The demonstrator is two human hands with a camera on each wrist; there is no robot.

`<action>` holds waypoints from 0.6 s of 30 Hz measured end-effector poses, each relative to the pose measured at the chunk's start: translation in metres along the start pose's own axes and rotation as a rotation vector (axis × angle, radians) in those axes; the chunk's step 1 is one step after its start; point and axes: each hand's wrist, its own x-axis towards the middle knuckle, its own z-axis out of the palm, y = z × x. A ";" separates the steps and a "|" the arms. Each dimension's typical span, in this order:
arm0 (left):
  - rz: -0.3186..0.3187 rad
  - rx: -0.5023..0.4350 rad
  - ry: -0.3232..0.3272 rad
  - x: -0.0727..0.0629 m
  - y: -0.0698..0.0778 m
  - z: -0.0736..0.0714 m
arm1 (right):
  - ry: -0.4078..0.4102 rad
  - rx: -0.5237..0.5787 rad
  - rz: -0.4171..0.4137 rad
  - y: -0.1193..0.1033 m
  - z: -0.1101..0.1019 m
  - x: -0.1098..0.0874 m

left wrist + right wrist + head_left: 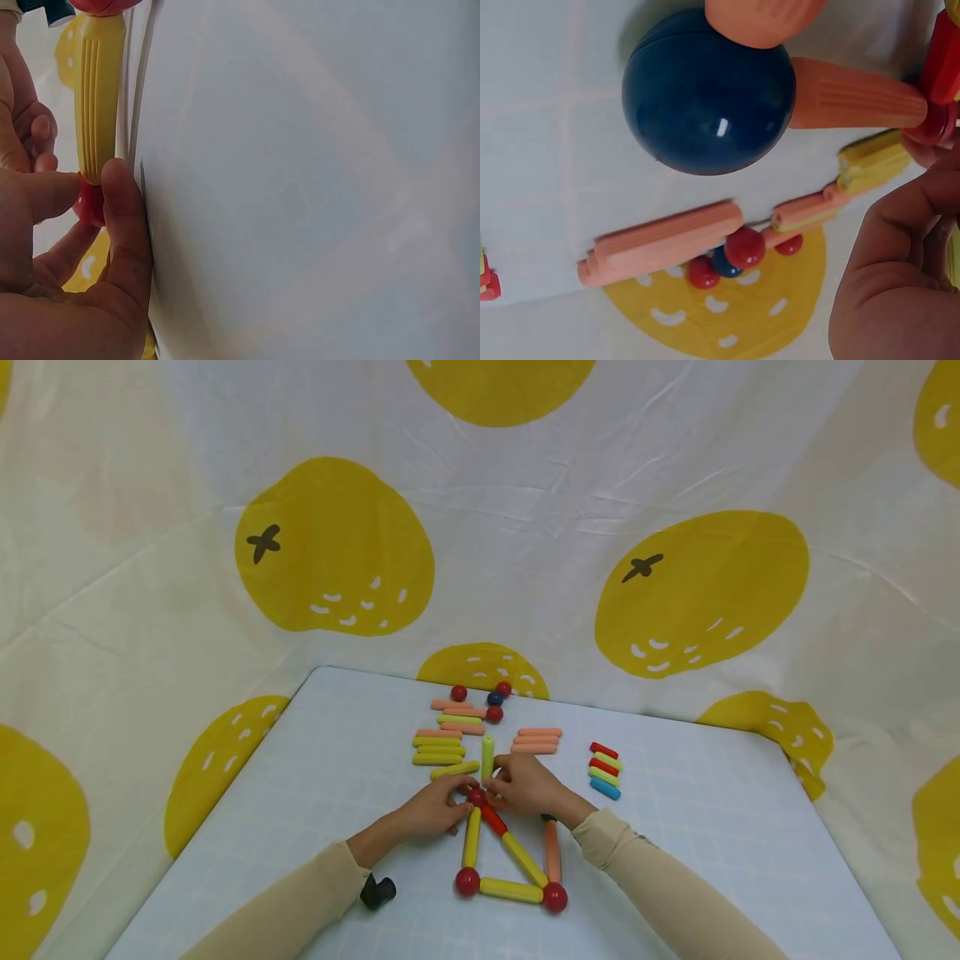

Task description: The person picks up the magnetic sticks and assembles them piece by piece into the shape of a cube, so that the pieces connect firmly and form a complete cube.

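My left hand [433,807] pinches a red ball [477,797] between thumb and fingers, at the far left corner of a stick-and-ball frame. From that ball a yellow stick [98,97] runs to a near red ball [467,882]. A short red stick [493,820] and a yellow stick [524,860] form the frame's diagonal. My right hand [525,783] grips a yellow-green stick [487,758] by its lower end, close over the left hand's ball. Below the right wrist, a blue ball [709,94] joins two orange sticks, one [859,94] reaching toward the held ball.
Behind the hands lie loose yellow sticks [437,759], orange sticks [536,742] and several balls [494,715]. Short red, yellow-green and blue pieces [604,787] are at the right. A patterned cloth [517,527] hangs along the table's back edge.
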 end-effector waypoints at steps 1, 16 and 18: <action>0.003 0.002 0.000 0.000 0.000 0.000 | -0.001 0.004 0.008 -0.001 0.001 -0.001; 0.006 -0.001 0.005 -0.001 0.001 0.000 | 0.008 -0.053 0.002 -0.006 0.013 0.000; 0.007 -0.004 0.005 -0.001 0.001 0.000 | 0.015 -0.076 -0.017 -0.005 0.014 0.000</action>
